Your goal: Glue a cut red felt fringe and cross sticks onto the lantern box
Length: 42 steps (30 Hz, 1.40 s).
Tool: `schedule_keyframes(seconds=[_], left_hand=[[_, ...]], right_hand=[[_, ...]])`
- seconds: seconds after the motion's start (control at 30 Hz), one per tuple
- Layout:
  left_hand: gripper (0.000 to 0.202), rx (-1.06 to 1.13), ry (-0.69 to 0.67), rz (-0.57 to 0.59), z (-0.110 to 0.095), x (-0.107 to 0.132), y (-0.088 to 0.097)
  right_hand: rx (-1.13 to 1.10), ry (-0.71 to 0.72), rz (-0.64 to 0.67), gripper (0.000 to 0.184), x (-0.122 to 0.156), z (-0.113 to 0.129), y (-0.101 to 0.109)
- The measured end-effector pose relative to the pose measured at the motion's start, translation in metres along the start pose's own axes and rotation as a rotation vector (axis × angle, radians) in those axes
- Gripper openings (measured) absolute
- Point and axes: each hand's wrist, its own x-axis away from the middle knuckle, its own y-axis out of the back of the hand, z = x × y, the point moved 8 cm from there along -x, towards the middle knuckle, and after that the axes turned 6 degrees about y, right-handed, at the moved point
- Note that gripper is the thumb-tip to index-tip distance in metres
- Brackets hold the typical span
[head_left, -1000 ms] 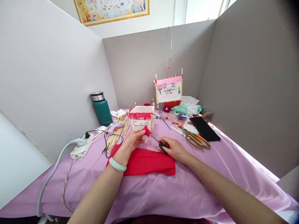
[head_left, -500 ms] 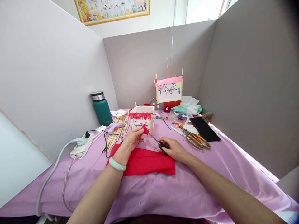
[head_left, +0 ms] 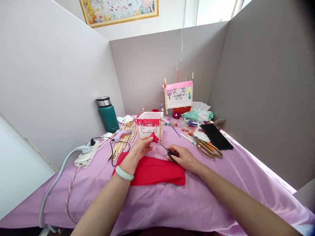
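My left hand (head_left: 142, 147) pinches a small piece of red fabric (head_left: 154, 137) between thumb and finger. In my right hand (head_left: 180, 155) are black-handled scissors (head_left: 173, 155), their blades pointing at the fabric's lower right edge. Whether the blades touch it is hard to make out. Just behind the fabric stands a square lantern (head_left: 149, 128) of sticks and white panels, with a red fringe along its top and a house drawn in black. A larger folded red cloth (head_left: 157, 171) lies beneath my hands on the purple tablecloth (head_left: 172, 203).
To the left are a green bottle (head_left: 107, 115), a glue gun (head_left: 121, 133), wooden sticks (head_left: 120, 149) and a power strip (head_left: 86, 157). A finished-looking lantern (head_left: 178, 95) hangs at the back. Gold-handled scissors (head_left: 209, 149) and a black phone (head_left: 216, 136) lie right.
Hardly anything differs. Both hands hold nearly the same pose, and the whole view has shifted very slightly.
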Motion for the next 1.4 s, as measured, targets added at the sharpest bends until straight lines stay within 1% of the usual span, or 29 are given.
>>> schedule_keyframes(seconds=[0.23, 0.37, 0.63, 0.9, 1.2, 1.4], left_hand=[[0.009, -0.013, -0.007, -0.005, -0.0005, 0.0019, -0.0004], [0.008, -0.015, 0.000, -0.011, 0.0006, 0.0002, 0.0010], [0.004, -0.016, 0.003, 0.016, 0.0025, -0.0039, 0.0025], [0.009, -0.047, -0.001, 0.008, 0.0023, -0.0041, 0.0022], [0.004, -0.036, 0.003, 0.015, 0.0025, -0.0022, 0.0012], [0.002, -0.042, 0.011, 0.017, 0.0024, -0.0013, 0.0002]], right_hand=[[0.008, -0.014, 0.006, 0.030, 0.0001, 0.0001, 0.0008], [0.002, -0.018, 0.010, 0.031, 0.0005, 0.0008, 0.0008], [0.009, -0.014, -0.002, 0.032, -0.0004, 0.0019, 0.0008], [0.003, -0.009, 0.003, 0.030, -0.0009, 0.0009, 0.0002], [0.046, -0.001, -0.012, 0.027, -0.0001, 0.0034, 0.0025], [0.044, -0.012, -0.022, 0.028, -0.0005, 0.0000, 0.0024]])
